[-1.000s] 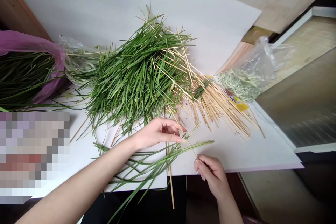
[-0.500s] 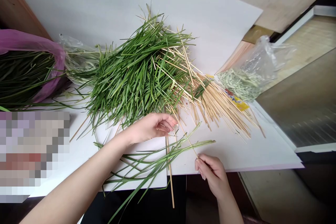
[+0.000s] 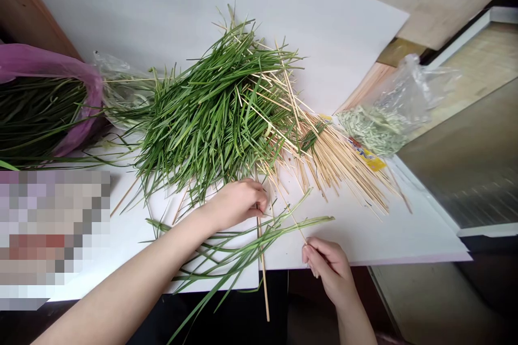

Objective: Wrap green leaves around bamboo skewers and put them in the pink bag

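My left hand [image 3: 238, 202] lies on the white board [image 3: 348, 27] with its fingers curled, pinching near the top of a loose bamboo skewer [image 3: 264, 269] and some green leaves. My right hand [image 3: 327, 267] is closed at the board's front edge, pinching the lower end of a thin skewer that carries a bunch of long green leaves [image 3: 259, 240]. A big heap of the same green leaves [image 3: 210, 113] lies just beyond my left hand. A spread pile of bamboo skewers [image 3: 343, 167] lies to the right of the heap.
A clear plastic bag of pale green trimmings [image 3: 384, 118] rests at the right edge of the board. At far left, a purple bag [image 3: 52, 102] holds more green leaves. A blurred patch covers the lower left. A wooden surface lies behind.
My left hand pulled back from the leaf bunch near the skewer tip, moved left and curled its fingers shut around the loose skewer. My right hand stayed put.
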`<state>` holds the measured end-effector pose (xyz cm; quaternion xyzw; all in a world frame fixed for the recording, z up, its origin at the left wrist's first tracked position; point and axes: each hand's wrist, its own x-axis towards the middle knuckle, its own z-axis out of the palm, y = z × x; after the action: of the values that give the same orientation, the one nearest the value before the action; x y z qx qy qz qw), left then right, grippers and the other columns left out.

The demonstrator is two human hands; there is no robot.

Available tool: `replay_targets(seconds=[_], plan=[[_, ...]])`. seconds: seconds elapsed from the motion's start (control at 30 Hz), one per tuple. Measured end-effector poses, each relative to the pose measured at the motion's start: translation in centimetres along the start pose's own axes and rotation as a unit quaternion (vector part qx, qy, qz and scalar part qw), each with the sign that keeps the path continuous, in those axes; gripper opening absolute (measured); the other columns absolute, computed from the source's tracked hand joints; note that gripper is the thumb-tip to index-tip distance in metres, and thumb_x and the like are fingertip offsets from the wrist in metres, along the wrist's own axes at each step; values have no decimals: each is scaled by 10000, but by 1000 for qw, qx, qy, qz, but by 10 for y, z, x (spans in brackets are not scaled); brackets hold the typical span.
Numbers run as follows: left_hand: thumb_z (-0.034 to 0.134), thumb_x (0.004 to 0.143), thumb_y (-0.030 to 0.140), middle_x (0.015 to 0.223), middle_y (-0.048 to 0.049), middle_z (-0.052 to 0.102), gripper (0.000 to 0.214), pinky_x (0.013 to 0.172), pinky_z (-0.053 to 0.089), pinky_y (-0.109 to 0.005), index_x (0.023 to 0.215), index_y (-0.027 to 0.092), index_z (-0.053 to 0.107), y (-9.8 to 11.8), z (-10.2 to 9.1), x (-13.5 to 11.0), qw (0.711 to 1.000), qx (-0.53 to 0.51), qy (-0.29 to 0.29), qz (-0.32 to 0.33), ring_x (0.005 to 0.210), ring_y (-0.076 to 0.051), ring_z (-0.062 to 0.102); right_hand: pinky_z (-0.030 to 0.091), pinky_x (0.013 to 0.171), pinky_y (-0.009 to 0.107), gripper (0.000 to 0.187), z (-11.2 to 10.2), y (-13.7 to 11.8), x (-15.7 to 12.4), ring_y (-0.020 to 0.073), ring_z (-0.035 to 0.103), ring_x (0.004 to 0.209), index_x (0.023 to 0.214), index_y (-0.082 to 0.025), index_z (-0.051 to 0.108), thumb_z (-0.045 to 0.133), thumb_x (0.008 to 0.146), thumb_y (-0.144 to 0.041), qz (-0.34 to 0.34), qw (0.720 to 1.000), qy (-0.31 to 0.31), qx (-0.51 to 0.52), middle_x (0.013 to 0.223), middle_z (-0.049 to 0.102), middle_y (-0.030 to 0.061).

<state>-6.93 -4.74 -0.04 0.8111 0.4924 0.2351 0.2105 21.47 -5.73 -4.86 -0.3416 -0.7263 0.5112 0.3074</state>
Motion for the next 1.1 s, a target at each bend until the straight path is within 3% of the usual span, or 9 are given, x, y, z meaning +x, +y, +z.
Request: replay_targets(seconds=[0.07,0.13,0.2,0.27,0.33,0.43,0.67,1.1], plan=[[730,829,150,805,-18,687,74,703,419,-277,773,198,722,3,-1,1,999,-28,9,-15,796,-178,621,275,491,289,430,0,0,0,159,376,470,679,-202,558,499,1049,-412,2,1000,1,-4,551,399,-36],[706,853,180,771,-4,685,39,665,426,-265,814,187,705,6,-6,2,989,-125,53,-51,703,-146,604,276,491,290,429,0,0,0,160,374,470,678,-202,559,500,1047,-412,-2,1000,4,-6,548,395,-36],[698,873,251,755,-2,683,80,643,448,-251,856,173,693,8,-12,3,952,-268,129,-78,658,-125,599,274,490,290,425,0,0,1,159,374,469,676,-203,560,502,1047,-402,-3,1000,4,-6,546,391,-38],[738,848,309,761,-13,695,155,654,479,-246,895,163,711,10,-16,4,893,-386,214,-87,674,-122,620,277,493,290,418,0,-1,1,160,379,472,678,-203,562,501,1046,-391,-3,1000,0,-4,550,391,-37],[799,793,333,764,-24,718,219,675,505,-251,924,164,753,10,-18,4,848,-438,283,-97,688,-125,639,277,495,291,417,0,-1,1,161,380,475,676,-205,560,498,1046,-388,-4,1000,-2,-3,555,393,-35],[845,743,340,795,-43,762,248,719,540,-273,930,182,802,10,-17,4,824,-444,334,-113,722,-145,675,271,491,293,422,0,-2,1,159,378,472,670,-206,554,497,1047,-388,-12,1000,0,-3,553,391,-35],[847,747,313,895,-54,802,200,759,563,-272,924,221,827,11,-17,1,838,-404,348,-113,792,-161,712,274,493,286,415,-1,0,0,158,374,479,684,-202,557,496,1056,-377,-6,1000,-4,8,554,393,-39],[761,848,314,965,-64,792,150,843,558,-320,966,249,826,15,-19,-1,894,-258,361,-64,871,-195,706,264,492,290,427,-1,3,-1,158,368,474,673,-203,558,504,1059,-377,-11,1000,3,12,540,391,-41]])
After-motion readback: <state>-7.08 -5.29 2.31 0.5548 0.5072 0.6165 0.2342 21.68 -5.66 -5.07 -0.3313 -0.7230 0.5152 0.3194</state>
